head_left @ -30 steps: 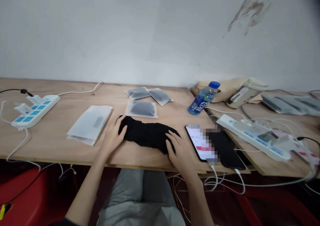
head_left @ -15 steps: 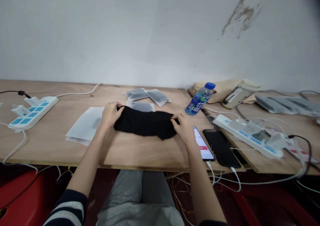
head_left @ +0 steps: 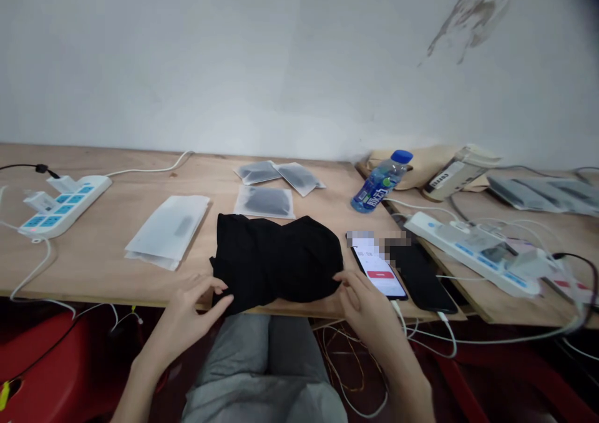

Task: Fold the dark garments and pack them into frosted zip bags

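A piece of black cloth (head_left: 281,257) lies spread out at the front of the wooden table, its near edge reaching the table's front edge. My left hand (head_left: 194,314) is at its lower left corner, with thumb and forefinger closed on the fabric. At the right end, my right hand (head_left: 360,298) pinches the cloth's edge between its fingertips. Beyond the cloth lies a frosted bag (head_left: 262,202) with something dark inside. To the left rests a small stack of pale frosted bags (head_left: 166,233).
Two filled frosted bags (head_left: 281,175) lie farther back. On the right are a lit phone (head_left: 379,267), a dark phone (head_left: 423,279), a blue-capped bottle (head_left: 381,183), a coffee cup (head_left: 461,172) and a power strip (head_left: 472,254). Another power strip (head_left: 65,208) is at the left, with cables.
The black cloth has come down toward me and now lies wider and more opened out. Both hands moved nearer the table's front edge, leaving the frosted bag behind the cloth fully visible.
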`<action>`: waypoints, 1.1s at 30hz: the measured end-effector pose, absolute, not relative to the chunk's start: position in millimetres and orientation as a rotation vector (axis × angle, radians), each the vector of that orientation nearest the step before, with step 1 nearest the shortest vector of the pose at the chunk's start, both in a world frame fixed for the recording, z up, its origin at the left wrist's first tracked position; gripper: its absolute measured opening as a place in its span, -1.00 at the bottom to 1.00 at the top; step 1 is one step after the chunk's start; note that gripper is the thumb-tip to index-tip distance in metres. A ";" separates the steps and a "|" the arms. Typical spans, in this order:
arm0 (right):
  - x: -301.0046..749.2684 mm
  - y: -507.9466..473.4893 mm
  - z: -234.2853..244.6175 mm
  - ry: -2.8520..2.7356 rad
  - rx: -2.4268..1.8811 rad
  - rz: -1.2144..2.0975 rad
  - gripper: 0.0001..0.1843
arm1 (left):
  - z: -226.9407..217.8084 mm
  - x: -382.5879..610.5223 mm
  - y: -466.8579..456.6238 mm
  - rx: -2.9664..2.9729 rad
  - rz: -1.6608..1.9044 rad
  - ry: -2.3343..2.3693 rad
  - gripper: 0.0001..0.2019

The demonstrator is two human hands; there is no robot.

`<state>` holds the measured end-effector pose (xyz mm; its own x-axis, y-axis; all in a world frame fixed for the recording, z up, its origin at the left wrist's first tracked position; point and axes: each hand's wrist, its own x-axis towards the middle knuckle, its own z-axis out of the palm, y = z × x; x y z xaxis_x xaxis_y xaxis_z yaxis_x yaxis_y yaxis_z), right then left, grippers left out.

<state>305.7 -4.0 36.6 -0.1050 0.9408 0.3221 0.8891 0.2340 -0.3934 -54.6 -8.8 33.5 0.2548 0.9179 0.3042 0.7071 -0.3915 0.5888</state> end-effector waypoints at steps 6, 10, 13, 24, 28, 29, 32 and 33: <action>278.6 14.8 8.3 -2.114 -1.518 -0.051 -0.66 | 8.5 -39.7 13.1 2.289 0.850 1.677 -0.69; 286.3 1.7 -9.2 -2.069 -1.532 -0.042 -0.67 | -2.2 -49.6 13.5 2.322 0.703 1.614 -0.61; 291.6 -16.8 -9.7 -1.999 -1.559 0.043 -0.68 | -1.6 -61.1 9.9 2.317 0.702 1.554 -0.61; 307.5 44.0 9.1 -1.456 -1.885 0.145 -0.55 | -5.3 -52.2 -3.8 2.105 0.909 1.871 -0.61; 312.6 94.8 16.7 -1.447 -1.806 0.532 -0.70 | -5.4 -54.7 1.7 2.030 0.894 1.791 -0.64; 312.2 106.1 20.0 -1.419 -1.718 0.593 -0.71 | -2.8 -54.5 6.6 1.998 0.912 1.783 -0.64; 309.1 133.4 31.9 -1.310 -1.502 0.606 -0.67 | 10.5 -50.7 26.2 1.888 1.068 1.763 -0.67; 308.5 139.6 35.7 -1.282 -1.454 0.580 -0.65 | 15.6 -48.8 32.5 1.839 1.148 1.744 -0.69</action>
<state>308.5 139.6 35.7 0.3052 0.9120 0.2742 0.3964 0.1401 -0.9073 -48.8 32.5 15.6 -0.0904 0.9473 0.3074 0.6569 -0.1753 0.7334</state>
